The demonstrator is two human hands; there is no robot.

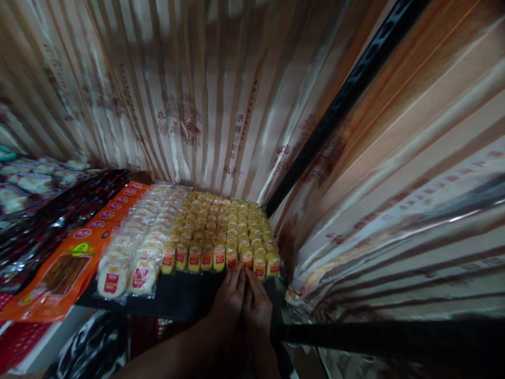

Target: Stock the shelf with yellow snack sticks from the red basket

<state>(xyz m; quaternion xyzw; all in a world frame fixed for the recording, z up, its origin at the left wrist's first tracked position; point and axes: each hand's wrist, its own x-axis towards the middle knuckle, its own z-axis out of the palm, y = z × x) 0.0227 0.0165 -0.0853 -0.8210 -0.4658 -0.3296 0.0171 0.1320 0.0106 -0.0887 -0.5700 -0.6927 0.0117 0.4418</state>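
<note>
Rows of small yellow wrapped snack packets [206, 256] with red labels stand on a dark shelf [189, 295]. My left hand [230, 292] and my right hand [258, 300] are close together at the front row. Their fingers are closed at the lower part of one yellow snack packet [247, 256], left fingertips on its left side and right fingertips on its right. The fingertips partly cover its bottom edge. Neighbouring yellow packets stand tight against it on both sides.
Left of the yellow packets are rows of white round wrapped snacks [111, 281], orange bags [74, 263] and dark shiny packs [43, 237]. A black shelf post [327, 123] slants up at the right, and a black bar [386, 337] runs low right. Printed pleated sheeting [213, 95] hangs behind.
</note>
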